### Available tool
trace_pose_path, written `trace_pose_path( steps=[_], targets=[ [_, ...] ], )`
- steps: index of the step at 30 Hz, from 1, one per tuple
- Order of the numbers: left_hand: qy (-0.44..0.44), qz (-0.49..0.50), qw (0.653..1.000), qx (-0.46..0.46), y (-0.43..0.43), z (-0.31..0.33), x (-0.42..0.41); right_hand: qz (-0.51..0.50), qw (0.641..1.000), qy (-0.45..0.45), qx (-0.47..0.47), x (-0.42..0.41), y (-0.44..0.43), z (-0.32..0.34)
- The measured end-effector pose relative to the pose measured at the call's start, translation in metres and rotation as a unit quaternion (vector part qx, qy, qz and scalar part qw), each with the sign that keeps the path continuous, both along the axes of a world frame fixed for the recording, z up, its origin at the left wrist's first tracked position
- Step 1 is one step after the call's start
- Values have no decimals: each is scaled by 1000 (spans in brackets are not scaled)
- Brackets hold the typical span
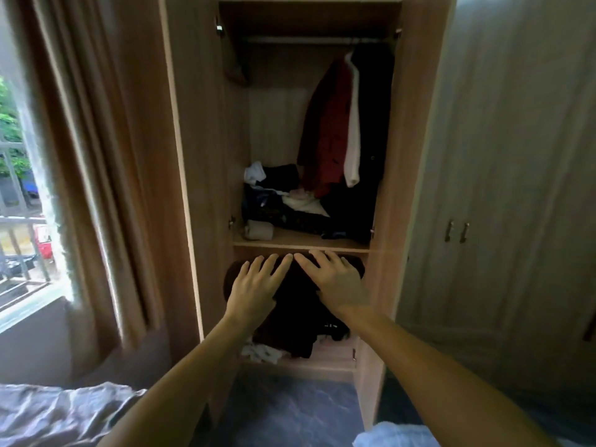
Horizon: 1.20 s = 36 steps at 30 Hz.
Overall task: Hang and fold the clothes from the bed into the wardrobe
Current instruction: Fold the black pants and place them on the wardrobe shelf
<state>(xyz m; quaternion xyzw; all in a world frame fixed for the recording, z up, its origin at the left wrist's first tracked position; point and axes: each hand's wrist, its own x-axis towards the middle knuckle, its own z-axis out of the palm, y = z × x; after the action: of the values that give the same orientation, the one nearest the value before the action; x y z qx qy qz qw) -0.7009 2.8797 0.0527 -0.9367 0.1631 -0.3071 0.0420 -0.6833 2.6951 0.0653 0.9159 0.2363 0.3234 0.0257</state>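
A wooden shelf (pixel 300 242) is set across the open wardrobe (pixel 200 156). On it a loose heap of dark and white clothes (pixel 283 204) is piled, and a rolled grey piece (pixel 258 230) is laid at its front left corner. Below, the bottom board (pixel 332 353) is largely covered by a dark pile of garments (pixel 296 317), with a white patterned piece (pixel 261 352) at the front left. A bed (pixel 48 414), spread with crumpled grey cloth, is seen at the lower left.

A brown curtain (pixel 96 156) hangs well left of the left hand (pixel 254 285), with a window (pixel 13 130) and a railing (pixel 17 219) beyond it. Right of the right hand (pixel 338 282) stand pale cupboard doors (pixel 503 156) with two handles (pixel 456 232). The dark floor (pixel 290 411) lies below both.
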Motion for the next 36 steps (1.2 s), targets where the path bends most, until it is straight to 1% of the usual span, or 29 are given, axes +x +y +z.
trace_pose_path(
  steps=[5,9,13,18,22,29,36],
  targets=[
    [-10,-24,1000,-10,44,5,49,-21,1000,-11,-4,39,43,8],
    [6,-35,999,-24,64,6,87,-21,1000,-15,-9,76,64,11],
    [4,-39,998,-42,77,1,131,-21,999,-13,-21,120,77,11],
    [7,-15,999,-45,75,-5,194,-13,999,-4,-32,188,76,6],
    [-4,4,999,-49,66,-7,250,34,999,2,-29,255,66,3],
    [-10,45,999,-26,45,-2,350,88,996,11,1,371,47,0],
    [20,65,998,-20,49,-20,429,102,994,40,-3,464,52,-26]
  ],
)
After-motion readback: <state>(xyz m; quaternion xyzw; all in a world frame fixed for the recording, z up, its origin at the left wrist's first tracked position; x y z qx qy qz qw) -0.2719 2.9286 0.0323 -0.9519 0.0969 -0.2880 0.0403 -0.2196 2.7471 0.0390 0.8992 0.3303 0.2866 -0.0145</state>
